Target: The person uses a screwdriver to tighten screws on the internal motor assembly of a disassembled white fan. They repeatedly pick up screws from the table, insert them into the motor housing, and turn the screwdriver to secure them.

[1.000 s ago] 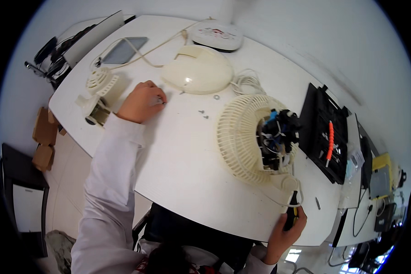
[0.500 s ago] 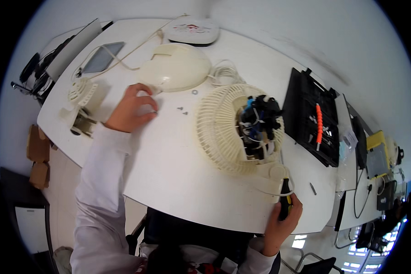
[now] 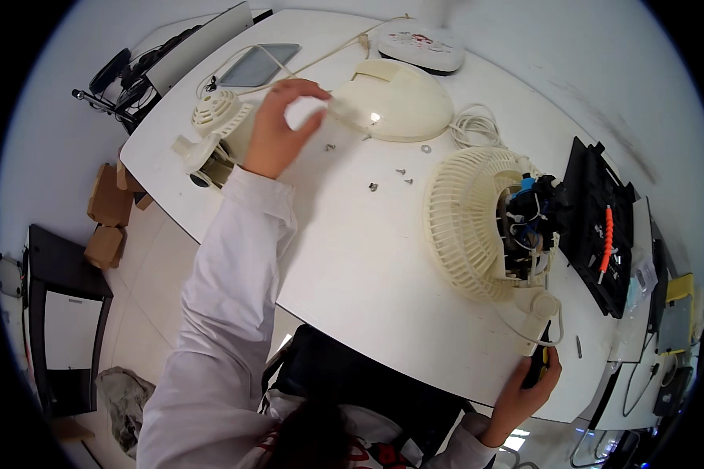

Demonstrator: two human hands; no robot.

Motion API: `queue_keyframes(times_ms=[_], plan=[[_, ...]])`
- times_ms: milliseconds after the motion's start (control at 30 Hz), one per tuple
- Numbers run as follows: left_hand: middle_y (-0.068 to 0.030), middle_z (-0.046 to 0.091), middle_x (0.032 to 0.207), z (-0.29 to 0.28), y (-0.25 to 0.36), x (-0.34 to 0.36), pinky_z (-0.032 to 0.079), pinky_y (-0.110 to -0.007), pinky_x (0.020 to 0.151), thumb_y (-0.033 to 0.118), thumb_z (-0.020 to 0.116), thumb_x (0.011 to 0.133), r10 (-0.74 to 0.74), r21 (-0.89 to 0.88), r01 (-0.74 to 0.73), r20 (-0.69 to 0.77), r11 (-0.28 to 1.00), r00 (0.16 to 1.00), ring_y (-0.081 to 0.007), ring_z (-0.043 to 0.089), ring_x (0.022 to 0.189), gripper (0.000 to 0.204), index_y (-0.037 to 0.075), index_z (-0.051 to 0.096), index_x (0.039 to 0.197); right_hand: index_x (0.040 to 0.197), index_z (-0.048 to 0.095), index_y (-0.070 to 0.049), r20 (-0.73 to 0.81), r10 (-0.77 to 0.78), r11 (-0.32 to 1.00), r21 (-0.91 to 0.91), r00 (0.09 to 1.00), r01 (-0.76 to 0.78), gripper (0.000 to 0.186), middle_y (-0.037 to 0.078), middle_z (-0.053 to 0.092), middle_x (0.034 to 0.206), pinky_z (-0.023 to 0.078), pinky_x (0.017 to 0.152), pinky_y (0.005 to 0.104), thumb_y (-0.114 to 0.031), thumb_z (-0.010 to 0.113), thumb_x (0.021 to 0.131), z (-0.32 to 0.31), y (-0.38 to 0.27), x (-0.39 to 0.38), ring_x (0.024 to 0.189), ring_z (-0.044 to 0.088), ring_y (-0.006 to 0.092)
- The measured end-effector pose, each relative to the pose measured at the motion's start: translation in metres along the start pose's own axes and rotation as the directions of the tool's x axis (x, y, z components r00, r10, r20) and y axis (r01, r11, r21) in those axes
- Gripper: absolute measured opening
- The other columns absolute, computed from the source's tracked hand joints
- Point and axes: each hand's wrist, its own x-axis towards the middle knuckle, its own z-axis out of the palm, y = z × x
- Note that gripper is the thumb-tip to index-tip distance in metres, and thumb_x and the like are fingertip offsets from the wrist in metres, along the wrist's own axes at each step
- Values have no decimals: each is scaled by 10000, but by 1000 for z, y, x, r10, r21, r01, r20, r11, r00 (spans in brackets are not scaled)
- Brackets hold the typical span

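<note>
The left hand (image 3: 280, 134) is hanging over the white table (image 3: 368, 258), thumb and pointing finger curving apart, near one smooth cream cover (image 3: 403, 105). The right hand (image 3: 526, 395) is curling around one black and yellow handle (image 3: 536, 367) at the table's near right edge. Just past it, one round cream fan cage (image 3: 463, 223) is showing thin bars and tangled wires (image 3: 524, 228). Two little screws (image 3: 400, 170) are lying near one flat ring (image 3: 425, 148).

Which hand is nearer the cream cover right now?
Left. The left hand is at the cream cover's left end, contact unclear; the right hand is well off to the lower right, beyond the fan cage, gripping a black-and-yellow handle.
</note>
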Motion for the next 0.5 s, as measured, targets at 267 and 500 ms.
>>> queue_keyframes(times_ms=[267, 500], plan=[[-30, 674, 1021, -13, -25, -2, 500, -331, 864, 117, 731, 829, -166, 177, 133, 191, 975, 967, -163, 623, 977, 173, 94, 714, 999, 1326, 516, 29, 3, 4, 1000, -7, 1000, -4, 393, 191, 590, 1227, 434, 1014, 390, -65, 583, 949, 0, 4, 0, 1126, 579, 324], [-86, 650, 928, 0, -16, -10, 513, -353, 823, 92, 752, 750, -179, 371, 72, 263, 926, 948, -231, 621, 888, 211, 89, 726, 960, 1327, 514, 33, 5, -10, 1000, -6, 1000, 10, 391, 194, 592, 1216, 434, 1007, 383, -69, 580, 956, 0, 3, 0, 1109, 577, 315]])
